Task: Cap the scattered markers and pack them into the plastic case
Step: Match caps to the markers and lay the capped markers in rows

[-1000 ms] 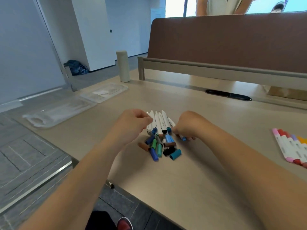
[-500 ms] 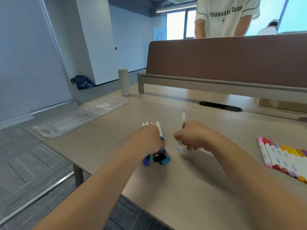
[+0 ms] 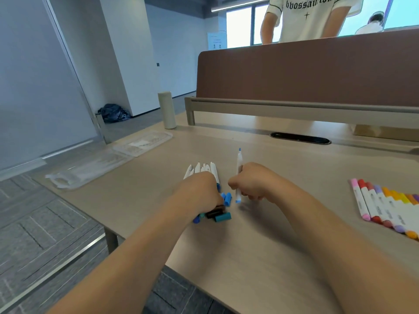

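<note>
A marker (image 3: 238, 163) was gripped upright in the fisted right hand (image 3: 251, 184). The left hand (image 3: 199, 191) was curled over caps (image 3: 223, 216), its grip hidden. A shirt (image 3: 306, 26) was lettered "bvossau".

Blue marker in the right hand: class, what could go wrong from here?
1. The right hand grips the blue marker with its top tip bare; it might streak the table or skin.
2. The loose caps by the left hand include similar blues; a wrong cap may go on.
3. The plastic case lies far off by the table's edge; a reach could knock it off.
</note>
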Demonstrator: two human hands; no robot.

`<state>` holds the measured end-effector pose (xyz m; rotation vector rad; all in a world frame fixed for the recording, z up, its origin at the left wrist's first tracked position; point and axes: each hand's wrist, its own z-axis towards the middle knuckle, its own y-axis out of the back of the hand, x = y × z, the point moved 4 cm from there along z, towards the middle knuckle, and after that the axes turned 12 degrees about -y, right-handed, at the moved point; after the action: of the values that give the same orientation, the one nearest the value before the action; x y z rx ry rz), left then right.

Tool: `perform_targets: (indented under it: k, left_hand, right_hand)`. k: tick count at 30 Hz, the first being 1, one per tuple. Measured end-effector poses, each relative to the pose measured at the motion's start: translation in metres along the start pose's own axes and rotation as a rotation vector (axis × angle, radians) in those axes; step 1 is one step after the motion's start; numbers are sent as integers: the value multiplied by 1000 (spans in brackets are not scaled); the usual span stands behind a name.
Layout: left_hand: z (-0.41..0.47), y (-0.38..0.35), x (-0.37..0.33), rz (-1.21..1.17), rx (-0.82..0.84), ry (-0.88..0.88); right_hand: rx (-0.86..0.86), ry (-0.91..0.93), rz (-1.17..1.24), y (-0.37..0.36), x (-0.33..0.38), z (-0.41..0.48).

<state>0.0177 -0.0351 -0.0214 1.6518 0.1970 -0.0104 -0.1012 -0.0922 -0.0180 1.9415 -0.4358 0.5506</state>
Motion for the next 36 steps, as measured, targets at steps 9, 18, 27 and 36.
perform_targets:
  k: [9,18,27,36]
  left_hand:
    - [13,-8,-5,77,-33,-45]
    - [40,-31,7,148,-58,-101]
    - [17,-10,2,-113,-157,-140]
    - [0,4,57,-1013,-307,-47]
  right_hand:
    - [-29,5,-6,2,-3,-3]
    - [-126,-3,144,11,-12,0]
    - [-175,179,94,9,-10,-4]
    - [-188,348,-68,-5,2,-19]
